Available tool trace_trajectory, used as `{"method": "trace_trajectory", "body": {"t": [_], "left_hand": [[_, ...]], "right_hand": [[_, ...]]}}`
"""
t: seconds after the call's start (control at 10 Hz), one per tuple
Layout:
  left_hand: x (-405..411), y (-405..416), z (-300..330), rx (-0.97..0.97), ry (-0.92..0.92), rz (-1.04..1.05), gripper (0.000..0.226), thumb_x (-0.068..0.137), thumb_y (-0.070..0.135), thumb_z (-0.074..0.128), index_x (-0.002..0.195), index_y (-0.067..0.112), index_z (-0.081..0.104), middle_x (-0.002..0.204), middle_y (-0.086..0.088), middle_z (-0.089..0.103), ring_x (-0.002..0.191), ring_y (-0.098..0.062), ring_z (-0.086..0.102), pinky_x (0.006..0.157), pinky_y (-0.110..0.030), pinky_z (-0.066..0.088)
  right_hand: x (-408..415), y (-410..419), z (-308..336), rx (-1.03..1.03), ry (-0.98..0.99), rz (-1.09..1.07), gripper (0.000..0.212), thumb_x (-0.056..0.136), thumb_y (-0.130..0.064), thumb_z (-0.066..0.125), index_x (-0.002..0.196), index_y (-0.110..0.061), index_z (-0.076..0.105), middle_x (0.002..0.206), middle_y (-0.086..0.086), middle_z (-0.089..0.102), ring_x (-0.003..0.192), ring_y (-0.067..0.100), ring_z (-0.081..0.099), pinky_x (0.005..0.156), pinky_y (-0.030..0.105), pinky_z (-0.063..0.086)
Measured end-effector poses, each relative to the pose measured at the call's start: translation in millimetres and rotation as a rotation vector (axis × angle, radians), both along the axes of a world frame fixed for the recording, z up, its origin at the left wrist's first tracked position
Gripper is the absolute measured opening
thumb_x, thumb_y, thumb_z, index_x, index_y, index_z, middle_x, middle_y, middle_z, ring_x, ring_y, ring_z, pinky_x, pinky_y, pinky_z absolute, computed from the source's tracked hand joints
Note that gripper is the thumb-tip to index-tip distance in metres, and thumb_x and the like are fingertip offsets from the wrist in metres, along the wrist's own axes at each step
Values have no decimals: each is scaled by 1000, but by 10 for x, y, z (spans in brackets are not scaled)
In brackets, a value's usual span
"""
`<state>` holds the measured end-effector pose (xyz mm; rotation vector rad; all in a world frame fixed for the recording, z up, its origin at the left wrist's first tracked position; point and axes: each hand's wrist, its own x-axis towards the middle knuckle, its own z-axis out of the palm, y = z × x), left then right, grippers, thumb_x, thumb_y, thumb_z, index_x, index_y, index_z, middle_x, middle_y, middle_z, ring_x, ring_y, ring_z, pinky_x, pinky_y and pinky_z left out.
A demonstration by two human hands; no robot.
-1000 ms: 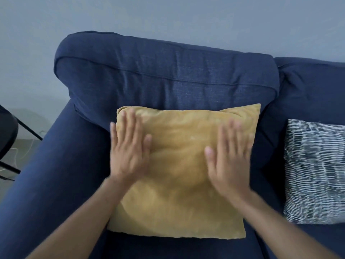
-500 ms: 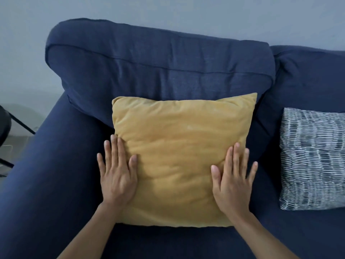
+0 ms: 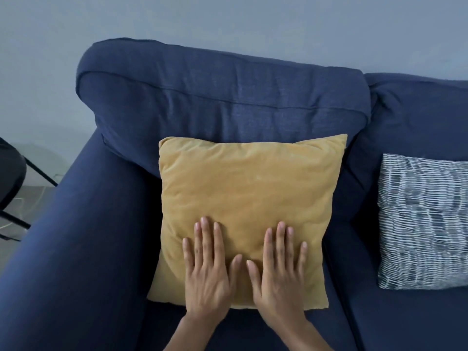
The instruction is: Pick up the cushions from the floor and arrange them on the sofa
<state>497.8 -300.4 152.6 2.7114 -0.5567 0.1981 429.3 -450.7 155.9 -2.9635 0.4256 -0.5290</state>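
Observation:
A mustard-yellow cushion (image 3: 248,198) leans upright against the back cushion of the dark blue sofa (image 3: 222,97), on its left seat. My left hand (image 3: 206,272) and my right hand (image 3: 277,277) lie flat, palms down, side by side on the cushion's lower middle, fingers spread and thumbs almost touching. Neither hand grips anything. A grey-and-white patterned cushion (image 3: 425,221) stands against the sofa back on the right seat, apart from both hands.
The sofa's wide left armrest (image 3: 76,249) runs along the left. Beyond it a black chair (image 3: 12,178) with thin metal legs stands on the floor by the grey wall (image 3: 228,21).
Both hands slid down the yellow cushion from its upper part to its sides, then inward to its lower middle. The cushion stays leaning on the sofa back.

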Motion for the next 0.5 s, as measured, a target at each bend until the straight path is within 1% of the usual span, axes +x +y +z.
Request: {"method": "trace_trajectory", "body": {"t": [0.1,0.2,0.3,0.4,0.5], "left_hand": [[55,177,-127,40,9,26,90,106,63,29,169,3,8,179,-15,0,166,-32,4,130,-62,17],[112,444,-191,69,44,78,92,106,66,25,169,4,2,179,-13,-5,166,-28,-2,133,-56,6],[168,722,-258,97,161,162,90,106,69,12,169,9,-9,178,-6,-18,165,-20,-13,134,-51,1],[231,961,-293,68,250,201,86,104,70,0,167,14,-13,177,0,-21,164,-15,-16,135,-49,4],[233,1129,-225,-2,309,192,81,104,65,-1,167,14,-13,176,1,-18,164,-14,-14,135,-46,8]], "right_hand": [[-85,-186,-75,-31,-2,-15,83,109,-55,41,169,-1,22,179,21,13,166,41,14,127,72,22],[-200,-393,-150,-33,16,-64,85,107,-55,42,168,0,22,179,21,13,166,41,14,128,72,20],[-330,-610,-206,26,58,-137,86,107,-57,37,170,-1,18,180,19,13,166,40,15,129,69,20],[-458,-737,-203,59,141,-186,86,108,-61,30,168,0,23,177,20,23,163,40,26,125,69,30],[-595,-925,-83,175,172,-269,88,108,-67,18,166,-3,31,173,18,35,159,38,38,121,66,40]]}}
